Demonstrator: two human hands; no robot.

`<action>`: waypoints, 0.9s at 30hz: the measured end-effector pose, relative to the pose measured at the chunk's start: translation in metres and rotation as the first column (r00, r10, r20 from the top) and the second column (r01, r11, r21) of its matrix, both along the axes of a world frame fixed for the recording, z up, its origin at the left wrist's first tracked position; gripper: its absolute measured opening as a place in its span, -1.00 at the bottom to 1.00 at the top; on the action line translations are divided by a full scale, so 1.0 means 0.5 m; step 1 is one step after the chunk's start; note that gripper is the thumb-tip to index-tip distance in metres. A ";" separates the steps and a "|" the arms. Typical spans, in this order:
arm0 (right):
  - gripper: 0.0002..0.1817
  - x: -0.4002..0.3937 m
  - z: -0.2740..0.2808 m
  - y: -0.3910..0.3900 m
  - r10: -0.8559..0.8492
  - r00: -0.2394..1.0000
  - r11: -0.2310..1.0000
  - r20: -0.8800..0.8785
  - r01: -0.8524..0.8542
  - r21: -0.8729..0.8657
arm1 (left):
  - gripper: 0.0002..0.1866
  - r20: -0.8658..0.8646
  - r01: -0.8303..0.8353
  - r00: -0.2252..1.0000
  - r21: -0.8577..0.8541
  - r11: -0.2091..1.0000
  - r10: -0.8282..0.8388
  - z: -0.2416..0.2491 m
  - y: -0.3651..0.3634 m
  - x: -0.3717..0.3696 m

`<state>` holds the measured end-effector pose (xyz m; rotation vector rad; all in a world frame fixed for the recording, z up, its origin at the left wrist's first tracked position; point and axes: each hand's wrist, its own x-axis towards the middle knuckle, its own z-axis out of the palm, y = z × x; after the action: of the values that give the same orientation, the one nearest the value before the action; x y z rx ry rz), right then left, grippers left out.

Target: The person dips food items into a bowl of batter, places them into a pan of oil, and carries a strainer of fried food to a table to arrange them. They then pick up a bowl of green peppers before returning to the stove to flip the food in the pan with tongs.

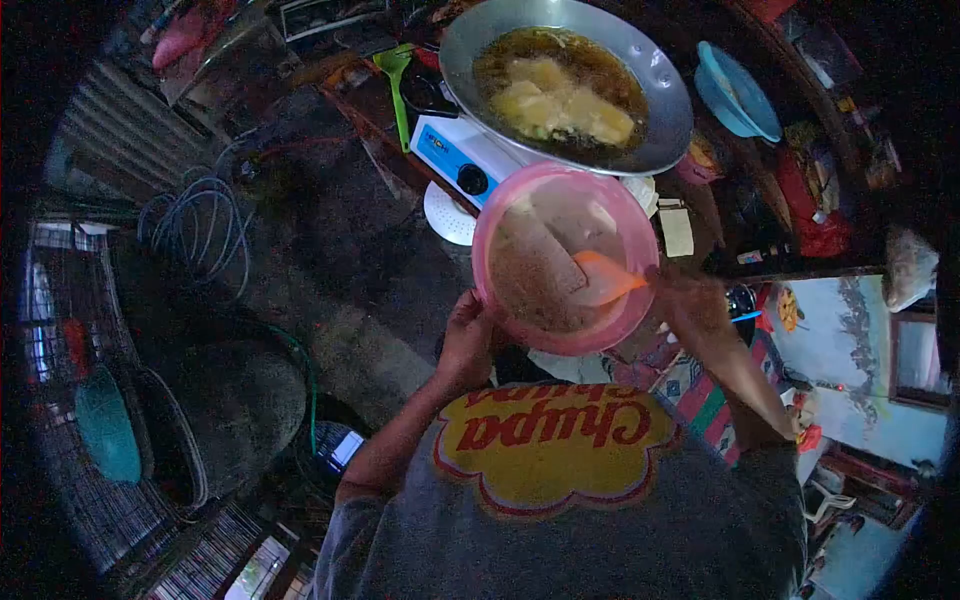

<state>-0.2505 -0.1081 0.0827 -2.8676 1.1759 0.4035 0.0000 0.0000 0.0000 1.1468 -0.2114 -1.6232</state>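
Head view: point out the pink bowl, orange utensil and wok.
Pink bowl [570, 344]: head view, near rim.
Orange utensil [612, 280]: head view, broad end.
Wok [666, 102]: head view, bare inner wall.

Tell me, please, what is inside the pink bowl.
The pink bowl holds a brownish mixture, what may be a flat slice, and the head of the orange spoon in the right hand. The mixture covers the bottom, so anything sunk there cannot be seen.

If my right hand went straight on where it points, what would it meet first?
Besides the orange spoon in your right hand, probably the pink bowl's rim; depth is unclear, so it might pass above.
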 end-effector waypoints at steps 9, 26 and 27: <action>-0.78 -0.033 -0.029 0.014 -0.369 0.919 0.925 0.140 0.378 -0.044 | -0.86 -0.075 -0.090 0.993 -0.040 0.995 0.087 -0.009 0.007 -0.007; -0.74 0.045 -0.076 -0.018 -0.460 0.760 0.888 0.460 0.405 0.218 | -0.86 -0.009 -0.036 0.999 -0.056 0.998 0.035 -0.016 0.002 -0.005; -0.74 0.051 -0.057 -0.009 -0.458 0.761 0.889 0.460 0.404 0.217 | -0.86 -0.009 -0.037 0.999 -0.058 0.998 0.036 -0.024 0.003 -0.005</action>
<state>-0.2248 -0.1125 0.0541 -2.2745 1.5656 -0.2770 -0.0025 0.0015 -0.0121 1.0940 -0.2293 -1.5795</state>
